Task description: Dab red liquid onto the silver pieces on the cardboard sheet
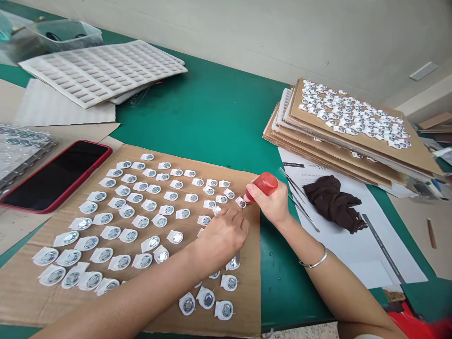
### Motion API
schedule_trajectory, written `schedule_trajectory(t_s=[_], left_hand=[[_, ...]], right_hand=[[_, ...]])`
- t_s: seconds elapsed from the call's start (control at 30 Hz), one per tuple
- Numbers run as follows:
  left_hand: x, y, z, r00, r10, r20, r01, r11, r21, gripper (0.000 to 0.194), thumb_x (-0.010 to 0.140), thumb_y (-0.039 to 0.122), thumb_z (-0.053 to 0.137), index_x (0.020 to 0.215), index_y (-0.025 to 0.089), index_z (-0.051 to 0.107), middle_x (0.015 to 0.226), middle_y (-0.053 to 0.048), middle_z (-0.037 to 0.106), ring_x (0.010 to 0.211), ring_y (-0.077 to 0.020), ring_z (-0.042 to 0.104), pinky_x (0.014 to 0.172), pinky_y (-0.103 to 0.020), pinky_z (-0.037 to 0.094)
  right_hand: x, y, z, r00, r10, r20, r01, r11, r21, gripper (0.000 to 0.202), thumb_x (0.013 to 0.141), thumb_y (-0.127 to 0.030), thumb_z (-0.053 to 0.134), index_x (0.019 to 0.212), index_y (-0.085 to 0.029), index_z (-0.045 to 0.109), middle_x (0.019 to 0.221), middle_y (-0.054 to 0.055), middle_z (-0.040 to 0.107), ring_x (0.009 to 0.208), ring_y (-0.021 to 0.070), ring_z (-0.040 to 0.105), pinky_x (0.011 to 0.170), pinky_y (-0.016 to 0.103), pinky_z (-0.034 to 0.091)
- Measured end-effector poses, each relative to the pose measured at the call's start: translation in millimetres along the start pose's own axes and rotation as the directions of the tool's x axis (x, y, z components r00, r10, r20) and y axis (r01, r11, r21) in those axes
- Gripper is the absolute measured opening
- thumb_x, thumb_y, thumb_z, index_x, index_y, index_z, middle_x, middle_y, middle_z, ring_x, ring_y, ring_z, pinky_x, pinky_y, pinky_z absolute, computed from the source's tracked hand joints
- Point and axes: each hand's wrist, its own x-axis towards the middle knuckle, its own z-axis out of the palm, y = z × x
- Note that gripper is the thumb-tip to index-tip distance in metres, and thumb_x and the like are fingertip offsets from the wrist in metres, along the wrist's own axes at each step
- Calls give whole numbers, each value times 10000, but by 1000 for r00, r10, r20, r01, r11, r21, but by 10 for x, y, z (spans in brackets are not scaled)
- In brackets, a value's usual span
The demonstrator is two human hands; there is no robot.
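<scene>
In my right hand (273, 202) is a small red squeeze bottle (265, 182), tipped so that its pale nozzle meets a small part (240, 202) near the right edge of the cardboard sheet (247, 263). That part is a metal disc on a white tab. My left hand (224, 230) is closed beside it, fingers bent over the cardboard; what they pinch is hidden. A thin greyish end shows below the left hand. Rows of similar round metal discs on white tabs (141, 221) cover the sheet, some hidden behind my left forearm.
A phone with a red case (60, 174) lies at left. White moulded trays (106, 70) and a clear plastic box (65, 35) are behind it. At right are stacked cardboard sheets (353, 136) bearing more discs, tweezers (303, 207), dark cloth (334, 200) and printed paper (381, 226).
</scene>
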Motion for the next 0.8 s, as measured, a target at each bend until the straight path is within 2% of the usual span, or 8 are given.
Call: schedule_trajectory(t_s=[0.37,0.8], left_hand=[[11,13,-28,1000,0,17,0,1000,-4,204,727,-51,436,725,125,539,716,-91,607,670,-229,583,556,-346,497],[20,10,-31,1000,5,9,-5,1000,-8,222,724,-66,411,719,129,515,709,-89,583,666,-229,578,548,-339,487]], right_hand=[[-1,-25,4,998,-60,10,60,998,-12,273,790,-442,625,625,-228,590,645,24,657,653,186,616,702,343,511],[-4,-33,-3,994,-109,11,110,992,-63,263,817,-416,599,637,-224,606,676,35,672,682,193,616,719,359,504]])
